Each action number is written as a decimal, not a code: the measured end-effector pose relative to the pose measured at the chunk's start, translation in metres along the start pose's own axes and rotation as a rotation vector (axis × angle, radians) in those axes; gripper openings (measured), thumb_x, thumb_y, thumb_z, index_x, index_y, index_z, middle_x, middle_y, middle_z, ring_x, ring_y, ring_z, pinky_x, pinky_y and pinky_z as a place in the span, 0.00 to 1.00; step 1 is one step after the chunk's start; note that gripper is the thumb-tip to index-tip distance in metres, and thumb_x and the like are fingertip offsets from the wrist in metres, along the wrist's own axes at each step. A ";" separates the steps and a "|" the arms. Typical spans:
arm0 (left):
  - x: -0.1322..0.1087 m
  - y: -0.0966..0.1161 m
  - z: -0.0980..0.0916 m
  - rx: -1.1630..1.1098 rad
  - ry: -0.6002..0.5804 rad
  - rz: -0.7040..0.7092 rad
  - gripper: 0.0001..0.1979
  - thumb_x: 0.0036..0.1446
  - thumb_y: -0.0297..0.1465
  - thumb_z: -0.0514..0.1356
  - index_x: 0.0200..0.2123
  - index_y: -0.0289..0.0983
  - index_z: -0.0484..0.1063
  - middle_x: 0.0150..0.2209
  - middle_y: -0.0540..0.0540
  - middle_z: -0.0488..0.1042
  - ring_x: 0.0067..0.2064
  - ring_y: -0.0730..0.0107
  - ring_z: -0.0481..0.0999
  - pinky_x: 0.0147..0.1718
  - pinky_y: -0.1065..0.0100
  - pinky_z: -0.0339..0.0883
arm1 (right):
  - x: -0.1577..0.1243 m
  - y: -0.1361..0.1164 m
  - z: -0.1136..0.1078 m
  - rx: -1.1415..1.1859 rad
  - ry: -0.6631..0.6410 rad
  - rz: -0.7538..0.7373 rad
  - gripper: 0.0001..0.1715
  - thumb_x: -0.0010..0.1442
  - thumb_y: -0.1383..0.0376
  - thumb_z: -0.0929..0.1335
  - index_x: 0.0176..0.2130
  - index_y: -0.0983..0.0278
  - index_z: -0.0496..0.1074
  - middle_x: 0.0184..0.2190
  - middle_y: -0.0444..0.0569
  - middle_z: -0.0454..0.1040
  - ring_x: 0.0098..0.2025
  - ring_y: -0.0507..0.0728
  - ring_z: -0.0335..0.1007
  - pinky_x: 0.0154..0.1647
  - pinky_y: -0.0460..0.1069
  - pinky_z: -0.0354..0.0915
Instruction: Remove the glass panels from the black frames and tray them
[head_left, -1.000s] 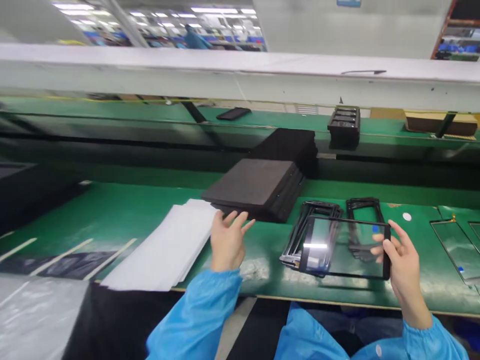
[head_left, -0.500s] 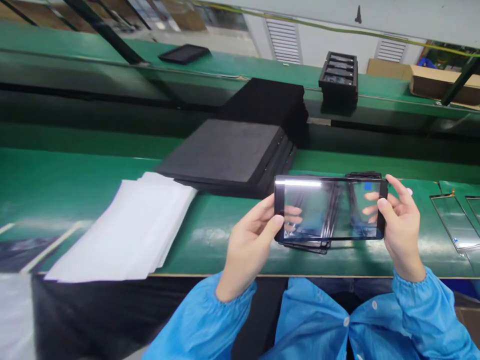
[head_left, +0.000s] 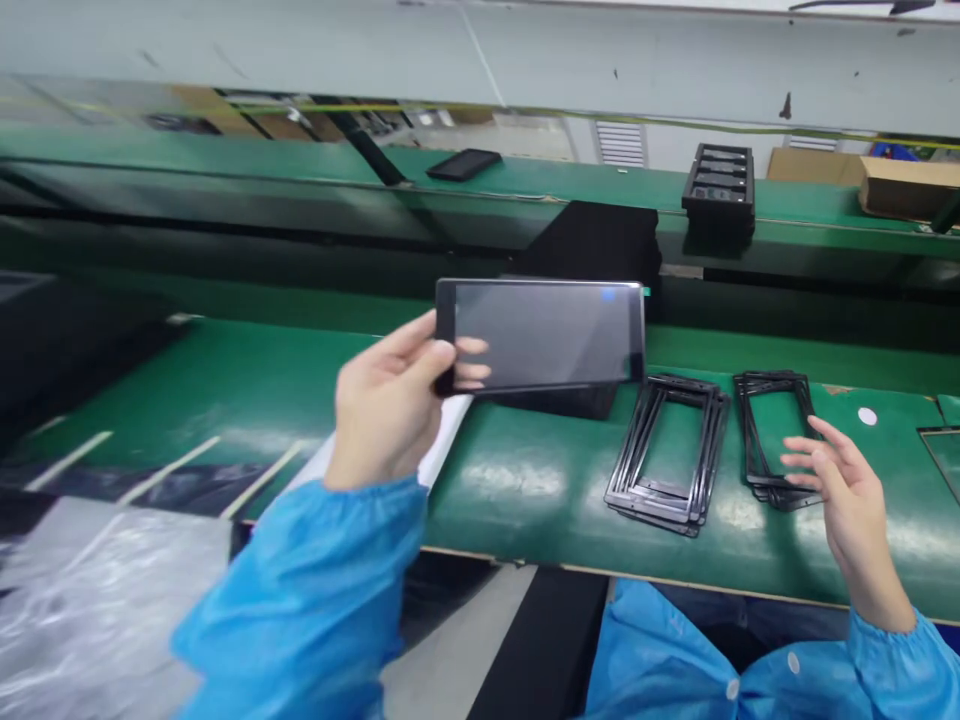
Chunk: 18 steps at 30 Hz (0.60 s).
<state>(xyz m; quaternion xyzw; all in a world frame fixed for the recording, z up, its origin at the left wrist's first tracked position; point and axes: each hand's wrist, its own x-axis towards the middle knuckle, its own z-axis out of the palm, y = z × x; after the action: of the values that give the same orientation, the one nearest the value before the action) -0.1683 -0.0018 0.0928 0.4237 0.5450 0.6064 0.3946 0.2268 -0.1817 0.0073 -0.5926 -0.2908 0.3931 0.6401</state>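
A clear glass touch panel with a black border and a small blue mark hangs in the air, held by its left end in my left hand. The thumb lies on the front border and the fingers show through the glass from behind. My right hand is apart from the panel, fingers loosely spread, holding nothing. It hovers beside a small stack of black rectangular frames. To the left of that lies a taller, fanned stack of black frames on the green bench.
Behind the panel stands a stack of black foam sheets. White sheets lie partly hidden behind my left hand. On the back shelf are black trays and a cardboard box. A clear plastic bag is at front left.
My right hand has let go of the panel. My left hand has carried it left, away from over the frame stacks, toward the foam. The view has turned left.
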 end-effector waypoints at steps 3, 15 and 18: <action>0.045 0.008 -0.011 0.080 0.032 -0.098 0.22 0.62 0.16 0.59 0.58 0.27 0.76 0.30 0.50 0.81 0.24 0.76 0.73 0.31 0.72 0.73 | -0.003 0.013 -0.013 0.000 0.021 0.046 0.33 0.58 0.48 0.80 0.56 0.62 0.79 0.41 0.55 0.86 0.34 0.60 0.84 0.31 0.51 0.79; 0.100 0.002 -0.014 0.338 -0.006 -0.134 0.11 0.64 0.13 0.58 0.49 0.21 0.74 0.28 0.50 0.78 0.31 0.70 0.74 0.57 0.50 0.74 | -0.013 0.032 -0.052 -0.059 0.081 0.098 0.35 0.55 0.46 0.81 0.53 0.63 0.80 0.39 0.56 0.86 0.35 0.61 0.84 0.33 0.51 0.78; 0.086 0.018 -0.002 0.427 0.045 0.011 0.11 0.57 0.13 0.64 0.44 0.24 0.76 0.39 0.44 0.82 0.53 0.61 0.78 0.69 0.47 0.62 | -0.016 0.042 -0.058 -0.076 0.069 0.095 0.33 0.56 0.46 0.80 0.53 0.64 0.81 0.40 0.56 0.87 0.35 0.61 0.84 0.33 0.51 0.79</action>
<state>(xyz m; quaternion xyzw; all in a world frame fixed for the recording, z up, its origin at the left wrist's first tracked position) -0.1989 0.0769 0.1178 0.4873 0.6674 0.4885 0.2802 0.2609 -0.2267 -0.0397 -0.6431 -0.2548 0.3909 0.6073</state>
